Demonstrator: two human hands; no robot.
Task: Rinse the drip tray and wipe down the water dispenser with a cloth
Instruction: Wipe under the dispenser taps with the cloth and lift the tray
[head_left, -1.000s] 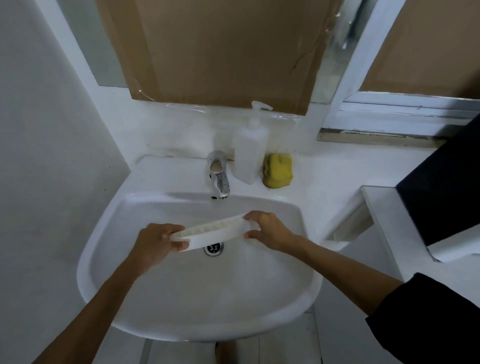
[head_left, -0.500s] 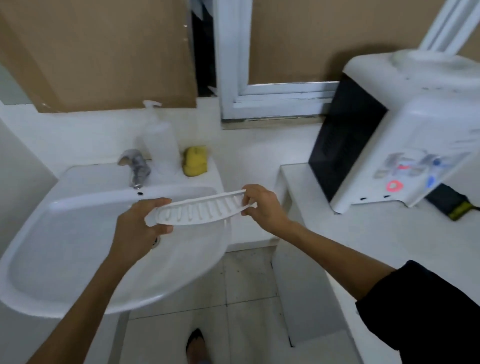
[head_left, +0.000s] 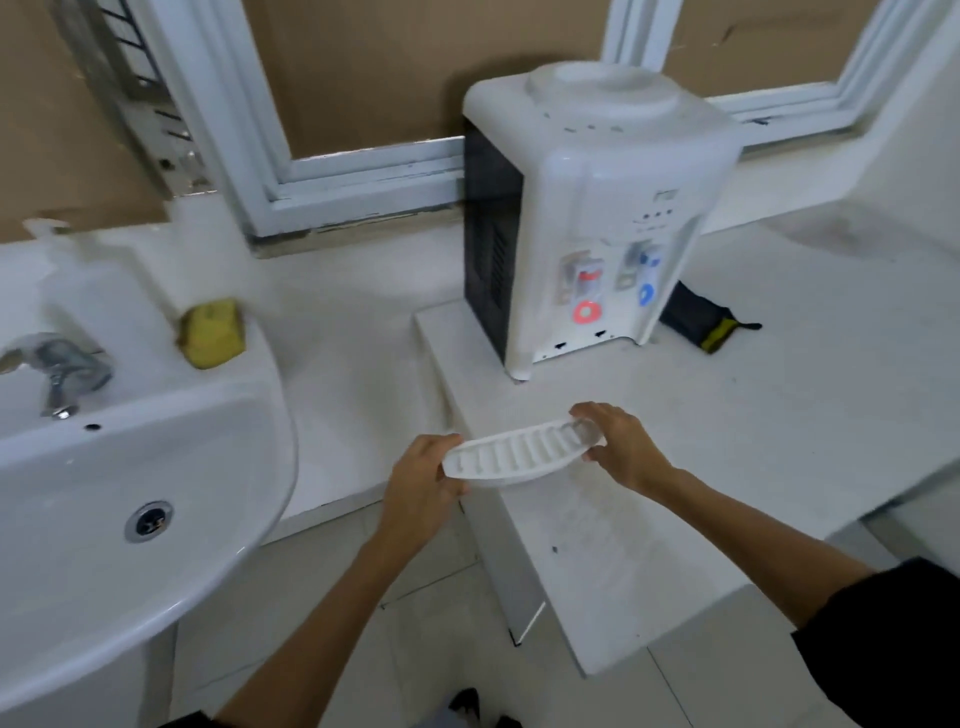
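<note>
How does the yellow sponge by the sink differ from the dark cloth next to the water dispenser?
The yellow sponge is a thick, rounded lump; the dark cloth lies flat and folded. The sponge is yellow all over; the cloth is dark with a yellow-green edge. The sponge sits on the sink ledge near the tap; the cloth lies on the counter beside the water dispenser. Neither hand touches either.

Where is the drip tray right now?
In the head view the drip tray is lower centre, held at its ends by the left hand and right hand, over the counter's edge in front of the water dispenser.
</note>
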